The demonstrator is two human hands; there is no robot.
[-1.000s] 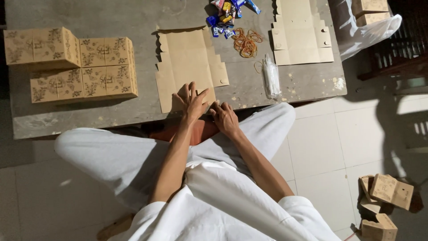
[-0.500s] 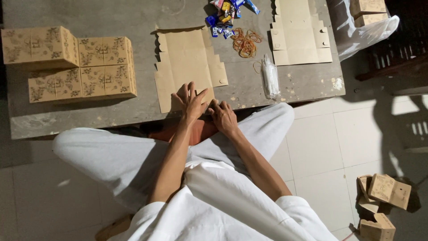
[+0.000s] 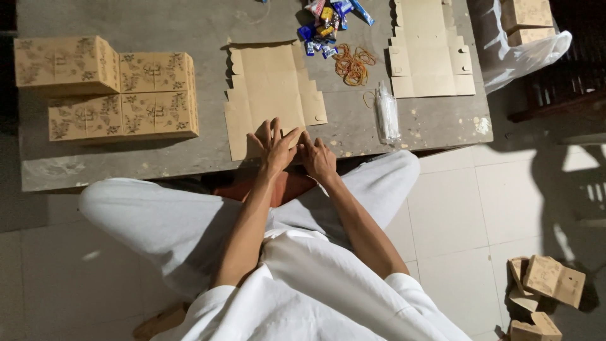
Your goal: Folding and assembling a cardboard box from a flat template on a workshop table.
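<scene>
Leftmost, folded printed boxes [image 3: 120, 88] sit well apart from the hands. Next, the left hand [image 3: 276, 146], fingers spread flat, and the right hand [image 3: 317, 158], open too, press the flat cardboard blank's [image 3: 268, 88] near edge at the table [image 3: 189, 158] rim, as before. Bare tabletop flanks them; rubber bands [image 3: 350, 63] lie rightward.

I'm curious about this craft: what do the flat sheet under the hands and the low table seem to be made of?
The flat sheet looks like matte brown cardboard: thin, die-cut tabs, crease lines. The table seems to be rough grey concrete or stone, mottled and stained, though painted wood is possible.
</scene>
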